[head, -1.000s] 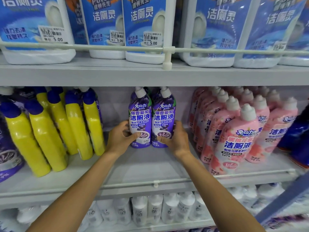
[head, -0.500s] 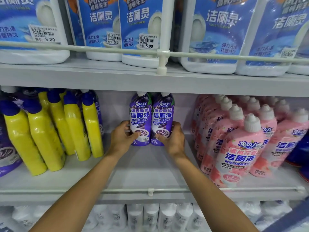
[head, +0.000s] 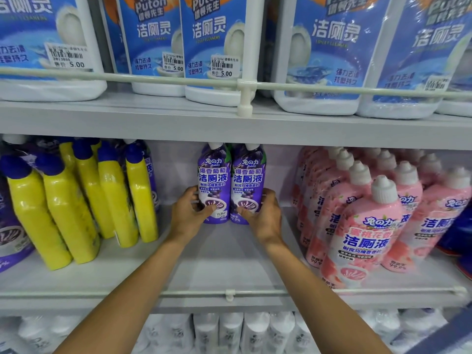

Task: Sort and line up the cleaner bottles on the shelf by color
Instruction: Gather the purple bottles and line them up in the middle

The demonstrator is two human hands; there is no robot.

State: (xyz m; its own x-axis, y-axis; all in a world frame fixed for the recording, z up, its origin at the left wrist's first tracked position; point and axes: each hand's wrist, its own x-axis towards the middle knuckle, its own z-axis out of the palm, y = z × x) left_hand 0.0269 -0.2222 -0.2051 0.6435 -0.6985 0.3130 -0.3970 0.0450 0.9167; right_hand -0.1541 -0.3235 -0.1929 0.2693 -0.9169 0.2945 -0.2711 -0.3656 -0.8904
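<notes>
the two purple cleaner bottles stand upright and touching, side by side, deep in the middle of the grey shelf (head: 224, 261), near its back wall. my left hand (head: 187, 215) curls round the lower outer side of the left purple bottle (head: 214, 182), thumb lying across its label. my right hand (head: 265, 215) grips the right purple bottle (head: 247, 182) the same way from the other side. both have glossy shrink-wrap labels with white lettering and a grape picture, and white caps that the upper shelf (head: 178, 123) partly hides.

to the left, apart from them, a block of yellow bottles (head: 115, 200) with dark blue caps leans in rows, their plastic smooth and flat-sided. more purple bottles (head: 12, 236) show at the far left edge and behind the yellow ones. to the right, a packed block of pink bottles (head: 365, 231) with ribbed white caps runs front to back, and dark blue bottles (head: 457, 233) sit past them at the edge.

a thin pale guard rail (head: 153, 293) runs along the shelf front, with both my forearms reaching over it. the upper shelf carries big white jugs (head: 212, 47) with blue labels and price stickers (head: 221, 66) reading 5.00, behind a rail of their own. below, i see a row of white bottles (head: 229, 330), blurred.
</notes>
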